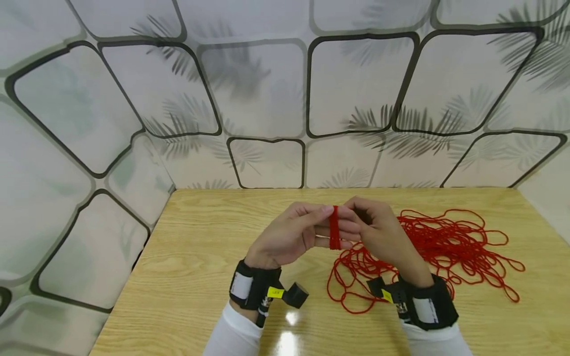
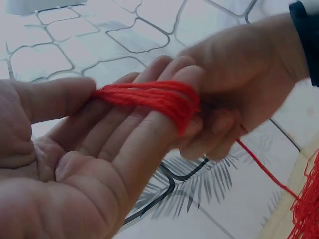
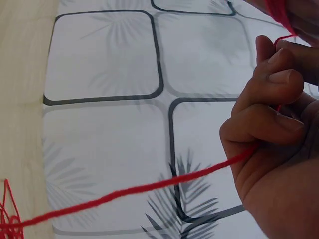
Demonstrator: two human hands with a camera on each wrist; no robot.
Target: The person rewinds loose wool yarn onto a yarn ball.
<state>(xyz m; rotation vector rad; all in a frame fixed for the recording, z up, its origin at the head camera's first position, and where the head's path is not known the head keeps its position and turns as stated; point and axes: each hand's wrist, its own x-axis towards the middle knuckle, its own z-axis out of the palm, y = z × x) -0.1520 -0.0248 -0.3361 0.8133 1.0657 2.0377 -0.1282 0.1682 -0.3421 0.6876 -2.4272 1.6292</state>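
Note:
Several turns of red yarn (image 1: pixel 335 228) are wound around the extended fingers of my left hand (image 1: pixel 291 232). In the left wrist view, the left thumb pinches the wound yarn (image 2: pixel 149 94) near the index finger. My right hand (image 1: pixel 385 235) is close beside the left fingertips, its fingers curled around a single strand. From that fist the red strand (image 3: pixel 134 189) runs down to the loose pile, as the right wrist view shows. Part of the strand is hidden inside the right hand.
A loose, tangled pile of red yarn (image 1: pixel 454 247) spreads over the right side of the wooden table (image 1: pixel 191 277), partly behind my right forearm. Behind the table stands a patterned wall (image 1: pixel 267 163). Both wrists wear black straps with small cameras.

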